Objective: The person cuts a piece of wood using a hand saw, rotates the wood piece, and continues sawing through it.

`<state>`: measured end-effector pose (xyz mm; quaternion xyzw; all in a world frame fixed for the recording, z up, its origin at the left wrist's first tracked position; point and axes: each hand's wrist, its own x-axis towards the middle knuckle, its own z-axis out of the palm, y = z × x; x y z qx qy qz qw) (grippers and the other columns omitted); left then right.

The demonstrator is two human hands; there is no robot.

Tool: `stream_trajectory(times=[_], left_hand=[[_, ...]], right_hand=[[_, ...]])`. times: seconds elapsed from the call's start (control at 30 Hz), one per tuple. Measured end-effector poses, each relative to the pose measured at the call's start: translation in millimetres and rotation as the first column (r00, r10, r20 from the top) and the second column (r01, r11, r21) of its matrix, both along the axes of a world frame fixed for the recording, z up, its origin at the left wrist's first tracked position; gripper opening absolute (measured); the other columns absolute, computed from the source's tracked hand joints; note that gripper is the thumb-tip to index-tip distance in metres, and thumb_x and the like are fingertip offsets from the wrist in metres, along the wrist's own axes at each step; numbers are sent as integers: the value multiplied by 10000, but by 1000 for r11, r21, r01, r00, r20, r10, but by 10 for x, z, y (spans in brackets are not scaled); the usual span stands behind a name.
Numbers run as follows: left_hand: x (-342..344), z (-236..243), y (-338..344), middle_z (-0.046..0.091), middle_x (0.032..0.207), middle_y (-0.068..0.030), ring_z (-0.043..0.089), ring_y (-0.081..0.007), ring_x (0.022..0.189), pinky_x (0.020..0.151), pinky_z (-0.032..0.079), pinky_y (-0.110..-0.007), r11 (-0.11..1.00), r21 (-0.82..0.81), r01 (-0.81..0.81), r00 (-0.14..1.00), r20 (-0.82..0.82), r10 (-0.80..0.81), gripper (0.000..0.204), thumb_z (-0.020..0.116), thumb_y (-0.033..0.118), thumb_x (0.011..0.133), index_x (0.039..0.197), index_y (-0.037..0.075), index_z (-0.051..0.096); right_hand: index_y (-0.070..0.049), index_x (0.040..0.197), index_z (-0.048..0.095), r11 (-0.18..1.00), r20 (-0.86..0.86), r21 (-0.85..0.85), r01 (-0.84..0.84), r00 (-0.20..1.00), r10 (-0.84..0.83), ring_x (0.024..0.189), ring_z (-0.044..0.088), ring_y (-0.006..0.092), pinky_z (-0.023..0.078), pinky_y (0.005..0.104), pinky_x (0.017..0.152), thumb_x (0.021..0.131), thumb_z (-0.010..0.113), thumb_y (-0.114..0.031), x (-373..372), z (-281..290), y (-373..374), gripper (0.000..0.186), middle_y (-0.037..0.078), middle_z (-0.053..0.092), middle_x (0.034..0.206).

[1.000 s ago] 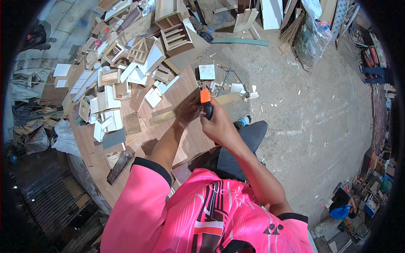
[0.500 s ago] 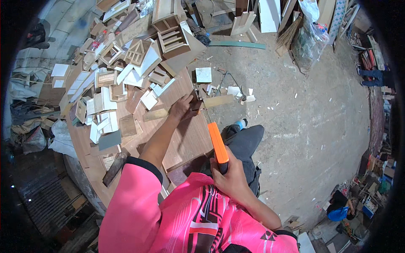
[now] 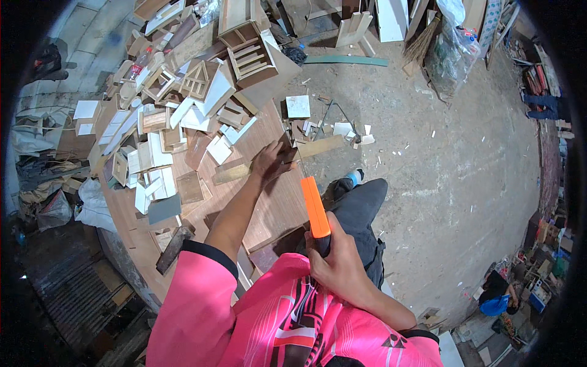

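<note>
My right hand (image 3: 332, 260) grips a saw with an orange and black handle (image 3: 315, 207); its thin blade points away from me toward a pale wooden strip (image 3: 321, 145). The strip lies across the edge of a light wood panel (image 3: 263, 220), sticking out over the floor. My left hand (image 3: 272, 160) is on this strip at the panel's edge, fingers bent round it, partly in shadow; the exact contact is hard to make out.
A pile of small wooden boxes and offcuts (image 3: 159, 147) covers the panel's left side. Beyond are a white block (image 3: 298, 106), scraps, a green strip (image 3: 345, 60), leaning boards (image 3: 391, 18) and a broom (image 3: 422, 43). Someone in dark clothing (image 3: 498, 293) is at lower right.
My right hand has come back toward my body and down with the saw, whose orange handle now shows lengthwise. My left hand stays at the panel's edge, its fingers now more visible.
</note>
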<state>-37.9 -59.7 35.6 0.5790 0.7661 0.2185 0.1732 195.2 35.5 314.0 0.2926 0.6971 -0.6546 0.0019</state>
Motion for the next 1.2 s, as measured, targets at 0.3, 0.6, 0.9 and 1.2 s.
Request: stream_trajectory(times=[0.3,0.6,0.9,1.2], left_hand=[[-74,-375,47,562,1016,-66,532,-283,999,849,494,-380,992,67,105,968,-237,-86,326,756,318,712,978,135,711],[54,-328,-112,546,1101,-99,529,-292,1054,880,484,-386,987,21,-161,986,-50,162,412,777,357,668,991,118,686],[21,3,56,547,1002,-67,542,-258,984,837,494,-362,997,70,-38,999,-7,39,400,789,311,639,942,75,678],[36,-186,51,571,1016,-47,567,-252,962,832,505,-373,973,179,-146,987,91,131,437,797,280,657,1038,120,657]], right_hand=[[23,1031,499,977,-64,211,40,998,-26,781,558,497,468,432,632,752,547,37,-561,-1083,-8,284,302,555,776],[12,974,507,993,-65,68,94,994,-90,589,555,217,456,341,592,770,557,11,-275,-532,42,209,144,531,656],[13,1037,507,985,-3,23,172,985,-172,648,615,370,465,361,624,762,556,20,-211,-373,61,280,221,551,692],[16,910,486,997,57,-48,66,996,-63,647,472,135,422,301,602,786,545,10,-432,-427,172,137,66,469,679]])
